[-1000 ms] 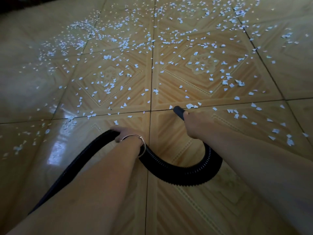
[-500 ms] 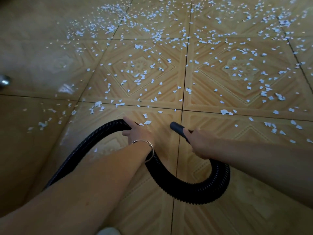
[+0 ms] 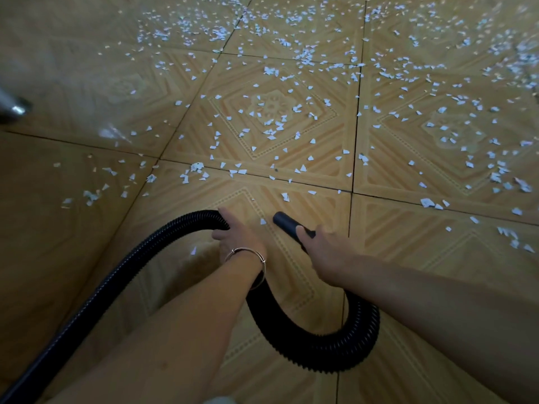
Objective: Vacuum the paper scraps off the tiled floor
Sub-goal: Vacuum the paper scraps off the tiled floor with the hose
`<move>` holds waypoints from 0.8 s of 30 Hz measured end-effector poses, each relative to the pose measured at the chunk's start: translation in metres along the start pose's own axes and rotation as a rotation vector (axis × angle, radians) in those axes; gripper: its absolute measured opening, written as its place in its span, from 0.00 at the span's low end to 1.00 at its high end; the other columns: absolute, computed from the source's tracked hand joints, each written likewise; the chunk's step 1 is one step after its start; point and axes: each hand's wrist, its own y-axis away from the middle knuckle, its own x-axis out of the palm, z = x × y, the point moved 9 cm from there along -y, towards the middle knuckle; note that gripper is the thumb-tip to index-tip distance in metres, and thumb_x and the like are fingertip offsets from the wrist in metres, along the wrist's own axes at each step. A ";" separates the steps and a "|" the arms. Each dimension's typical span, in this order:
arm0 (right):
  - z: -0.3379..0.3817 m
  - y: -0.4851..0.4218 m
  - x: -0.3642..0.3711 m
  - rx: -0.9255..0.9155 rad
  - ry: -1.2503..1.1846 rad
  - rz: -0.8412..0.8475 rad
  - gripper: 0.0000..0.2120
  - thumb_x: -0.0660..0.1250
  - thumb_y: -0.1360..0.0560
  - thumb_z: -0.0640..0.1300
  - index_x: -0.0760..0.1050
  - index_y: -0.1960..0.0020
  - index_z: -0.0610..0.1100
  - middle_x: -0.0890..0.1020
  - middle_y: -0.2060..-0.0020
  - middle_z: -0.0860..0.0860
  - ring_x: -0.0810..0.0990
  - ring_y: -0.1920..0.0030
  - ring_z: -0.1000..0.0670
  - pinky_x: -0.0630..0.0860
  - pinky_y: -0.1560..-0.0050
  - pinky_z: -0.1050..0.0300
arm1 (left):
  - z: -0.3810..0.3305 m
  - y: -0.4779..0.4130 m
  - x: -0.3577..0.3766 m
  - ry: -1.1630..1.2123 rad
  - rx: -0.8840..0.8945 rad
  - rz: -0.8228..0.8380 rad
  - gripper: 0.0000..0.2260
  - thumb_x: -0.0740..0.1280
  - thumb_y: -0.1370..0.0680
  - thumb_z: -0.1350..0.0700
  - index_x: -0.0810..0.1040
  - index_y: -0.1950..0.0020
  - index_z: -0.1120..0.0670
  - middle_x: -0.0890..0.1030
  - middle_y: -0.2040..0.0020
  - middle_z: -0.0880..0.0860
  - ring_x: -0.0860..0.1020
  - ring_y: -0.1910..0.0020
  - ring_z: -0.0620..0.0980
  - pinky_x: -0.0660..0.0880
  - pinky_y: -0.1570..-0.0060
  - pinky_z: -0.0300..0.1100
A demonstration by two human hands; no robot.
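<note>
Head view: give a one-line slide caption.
Left hand and right hand hold vacuum hose, nozzle facing paper scraps.

Blk ribbed hose [image 3: 320, 354] loops on tiled floor [image 3: 73, 258], nozzle [image 3: 284, 224] tip beside 1 scrap [image 3: 263, 221]; white paper scraps [image 3: 271, 137] scattered ahead.

Looks like a room in a home: a glossy tan floor [image 3: 58, 272] of flower-and-diamond patterned tiles, a ribbed vacuum hose [image 3: 320, 349], a metal furniture leg [image 3: 14, 107] at the left.
</note>
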 end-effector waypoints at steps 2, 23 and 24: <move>0.010 -0.002 -0.001 -0.017 0.025 -0.007 0.35 0.61 0.22 0.39 0.45 0.22 0.48 0.68 0.41 0.41 0.74 0.49 0.44 0.71 0.60 0.55 | 0.001 -0.006 -0.001 -0.011 0.020 0.012 0.36 0.59 0.20 0.57 0.35 0.24 0.52 0.59 0.34 0.64 0.73 0.42 0.60 0.69 0.41 0.50; -0.034 -0.011 -0.016 0.318 -0.076 -0.038 0.31 0.59 0.21 0.40 0.48 0.24 0.49 0.69 0.44 0.41 0.76 0.51 0.44 0.74 0.59 0.54 | -0.012 -0.032 -0.006 0.034 0.080 0.066 0.35 0.59 0.21 0.62 0.37 0.24 0.50 0.59 0.33 0.64 0.75 0.45 0.59 0.70 0.42 0.49; -0.041 -0.013 -0.018 0.342 -0.065 -0.040 0.31 0.60 0.22 0.39 0.49 0.24 0.48 0.69 0.45 0.41 0.75 0.53 0.45 0.74 0.60 0.54 | -0.013 -0.033 -0.008 0.050 0.075 0.055 0.36 0.59 0.21 0.62 0.38 0.24 0.50 0.59 0.34 0.64 0.75 0.45 0.59 0.70 0.42 0.49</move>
